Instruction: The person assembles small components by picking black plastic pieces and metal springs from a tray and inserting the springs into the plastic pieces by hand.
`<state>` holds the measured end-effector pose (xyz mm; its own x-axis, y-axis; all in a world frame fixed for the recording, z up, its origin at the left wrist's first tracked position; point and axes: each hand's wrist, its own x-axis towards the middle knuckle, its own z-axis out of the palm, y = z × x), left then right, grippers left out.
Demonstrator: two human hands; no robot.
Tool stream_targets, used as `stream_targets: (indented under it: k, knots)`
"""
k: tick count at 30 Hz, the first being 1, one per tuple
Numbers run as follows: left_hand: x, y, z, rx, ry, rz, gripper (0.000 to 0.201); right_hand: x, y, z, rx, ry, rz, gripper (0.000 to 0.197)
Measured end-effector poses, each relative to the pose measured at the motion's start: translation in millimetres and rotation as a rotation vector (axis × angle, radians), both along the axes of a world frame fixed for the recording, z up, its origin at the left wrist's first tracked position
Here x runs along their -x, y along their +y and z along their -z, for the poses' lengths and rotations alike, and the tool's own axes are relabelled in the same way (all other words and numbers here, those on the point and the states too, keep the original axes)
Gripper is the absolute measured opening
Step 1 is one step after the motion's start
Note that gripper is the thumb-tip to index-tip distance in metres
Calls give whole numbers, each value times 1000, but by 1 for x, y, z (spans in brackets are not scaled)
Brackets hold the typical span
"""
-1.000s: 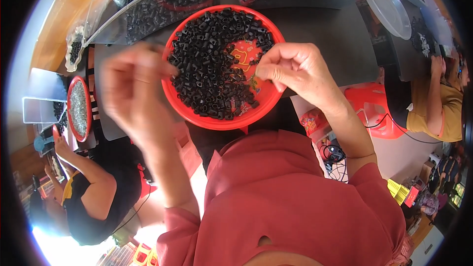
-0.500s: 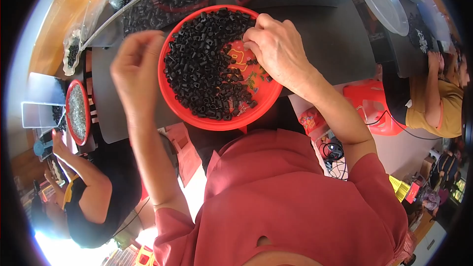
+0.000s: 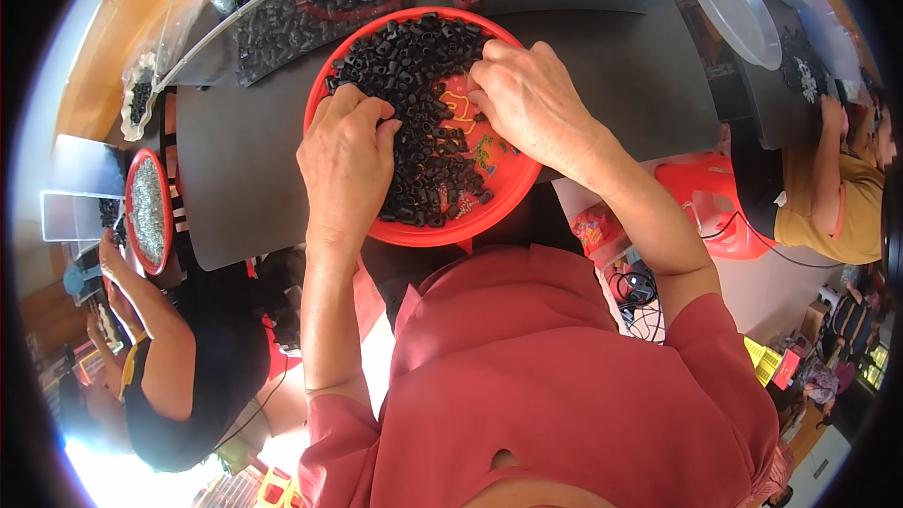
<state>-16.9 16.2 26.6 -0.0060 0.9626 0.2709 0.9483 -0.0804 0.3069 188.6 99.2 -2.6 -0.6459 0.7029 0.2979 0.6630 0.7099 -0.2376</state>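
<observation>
A round red tray holds a heap of small black tube-like plastic pieces. Its printed bottom shows on the right side. Over the left part of the heap, my left hand is closed, thumb and forefinger pinched around what looks like one small black piece. My right hand is above the tray's upper right edge with its fingers bent together. Whatever its fingertips hold, if anything, is hidden behind the hand and too small to make out.
Clear plastic bins of black pieces stand behind the tray on the dark table. At left, a co-worker's arm reaches beside a red tray of clear pieces. Another person sits at right, near a red stool.
My left hand has moved from left of the tray rightward and down onto the heap. My right hand has stayed nearly in place, shifting very slightly.
</observation>
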Motion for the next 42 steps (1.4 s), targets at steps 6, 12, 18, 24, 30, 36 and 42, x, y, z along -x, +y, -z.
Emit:
stream_targets:
  k: [6, 12, 18, 24, 30, 36, 42]
  knots:
    - [-1, -2, -1, -57, -114, -7, 10, -1, -9, -3, 162, 357, 16, 8]
    - [-9, -15, -1, -12, -614, -146, 11, -15, -15, -24, 662, 626, 54, 6]
    - [-18, -33, -2, 127, -1186, -28, 17, -7, -29, -36, 700, 722, -146, 10]
    - [-25, -41, 3, 90, -1405, -43, 17, -3, -40, -39, 771, 799, -209, 23]
    - [-28, -41, 7, 75, -1683, -48, 18, 0, -48, -34, 826, 766, -220, 32]
    - [-23, -44, 12, 69, -1739, -91, 19, -9, -58, -32, 855, 771, -169, 34]
    - [-36, -58, 14, 195, -1429, -44, 24, -19, -69, -28, 839, 809, -140, 33]
